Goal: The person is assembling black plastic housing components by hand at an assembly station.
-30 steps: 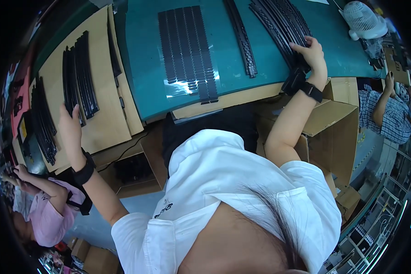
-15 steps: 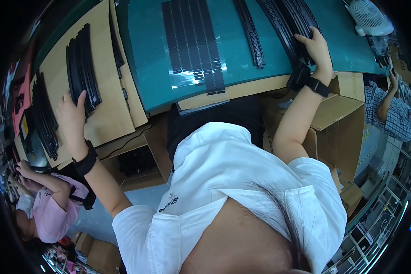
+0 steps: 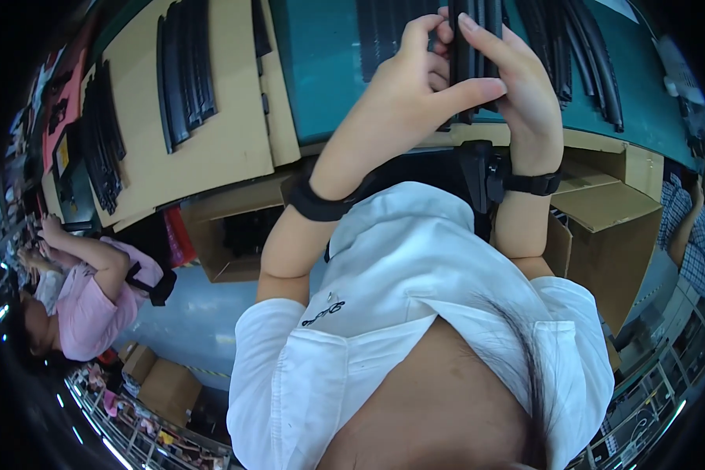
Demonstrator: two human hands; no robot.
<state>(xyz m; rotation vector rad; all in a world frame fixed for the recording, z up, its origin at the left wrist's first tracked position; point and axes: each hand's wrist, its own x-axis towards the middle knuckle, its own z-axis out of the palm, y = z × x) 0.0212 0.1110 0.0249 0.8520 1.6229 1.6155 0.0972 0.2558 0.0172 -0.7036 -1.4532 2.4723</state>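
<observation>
Long black plastic strips (image 3: 465,61) stand side by side between my hands over the front edge of the green work surface (image 3: 321,86). My left hand (image 3: 411,98) is closed round their left side, its thumb lying across the front. On their right side my right hand (image 3: 531,86) grips them, thumb pointing up along the strips. The upper ends run out of view. More black strips (image 3: 591,55) lie on the green surface to the right of my hands. Behind my left hand, a row of flat dark strips (image 3: 374,39) is partly hidden.
Cardboard (image 3: 235,117) on the left carries bundles of black strips (image 3: 184,74). Open cardboard boxes (image 3: 219,211) (image 3: 615,207) stand below the bench's edge. A white fan (image 3: 685,90) is at the far right. One person in pink (image 3: 98,294) sits left, another in checks (image 3: 689,235) right.
My left hand has left the strips on the cardboard and moved right. Both hands now meet on black strips, held near the bench's front edge. The view has shifted.
</observation>
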